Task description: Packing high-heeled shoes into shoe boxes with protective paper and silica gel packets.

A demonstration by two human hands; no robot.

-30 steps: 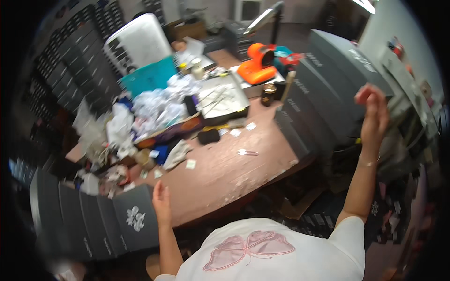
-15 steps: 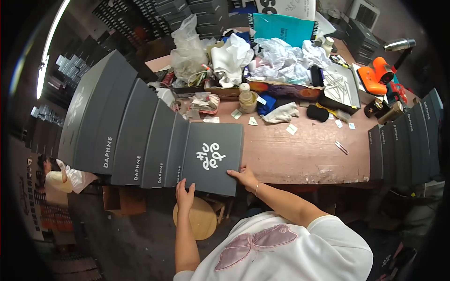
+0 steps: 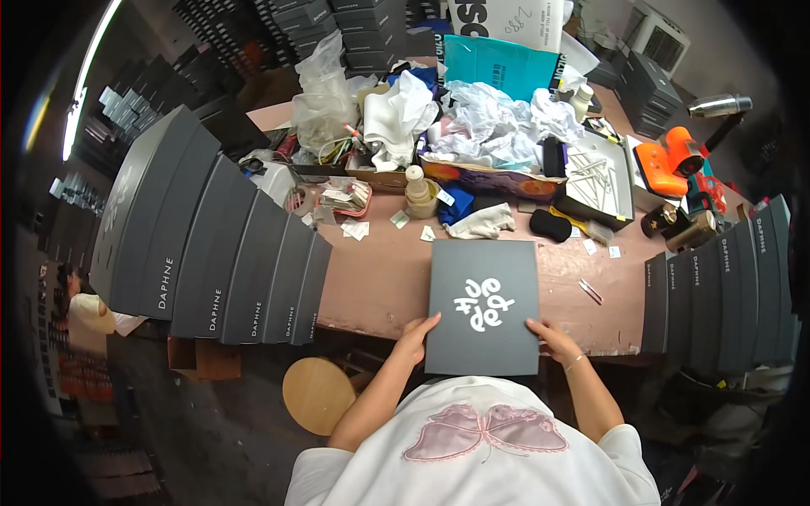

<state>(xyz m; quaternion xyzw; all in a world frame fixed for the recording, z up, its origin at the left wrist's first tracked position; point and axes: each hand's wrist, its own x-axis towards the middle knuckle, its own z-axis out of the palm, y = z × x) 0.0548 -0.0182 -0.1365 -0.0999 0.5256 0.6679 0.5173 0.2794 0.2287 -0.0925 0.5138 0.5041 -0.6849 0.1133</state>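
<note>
Two hands, the left hand and right hand, grip one flat dark box at six o'clock, with seven dark boxes stacked at nine o'clock, five at three, and one round wooden stool.

A pinkish-brown worktable carries a flat dark grey box, crumpled cloths and paper scraps.
</note>
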